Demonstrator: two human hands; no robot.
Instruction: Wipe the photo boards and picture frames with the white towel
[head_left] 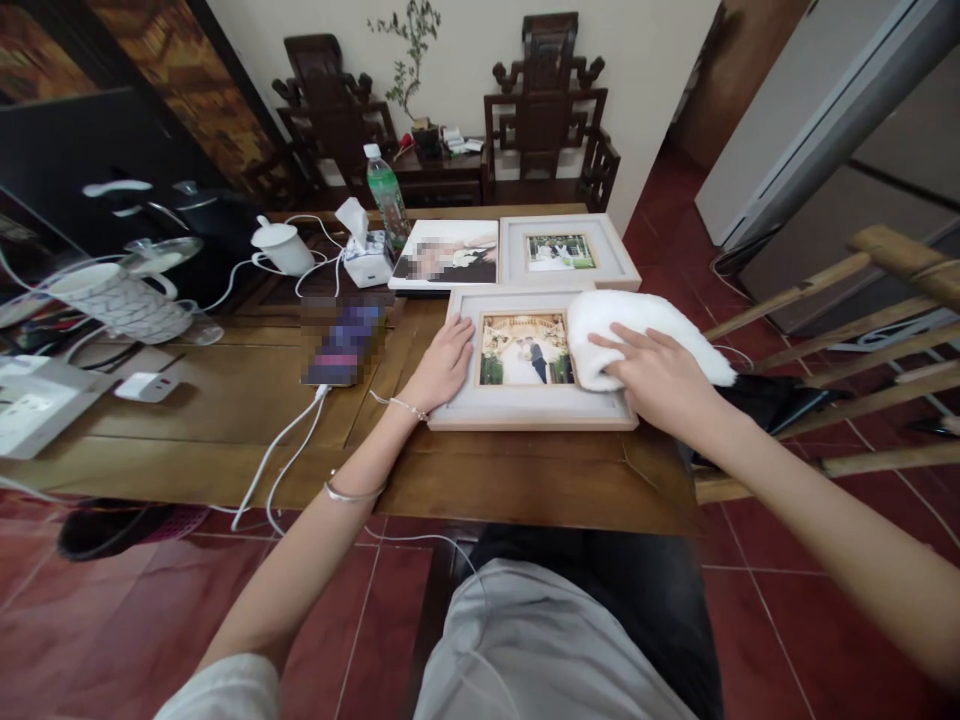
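Observation:
A light wooden picture frame lies flat near the table's front edge, with a wedding photo inside a pale mat. My left hand rests across its left border, fingers lying flat. On the right side, my right hand presses a fluffy white cloth onto the frame, its fingers curled into the fabric. That cloth covers the frame's right part and touches the photo's edge. Behind lie a second wooden frame with a small photo and a white-edged photo panel.
Left of the frame are a phone on a white cable, a tissue box, a green bottle, a lidded white cup, a patterned mug and a power strip. A wooden chair stands at the right.

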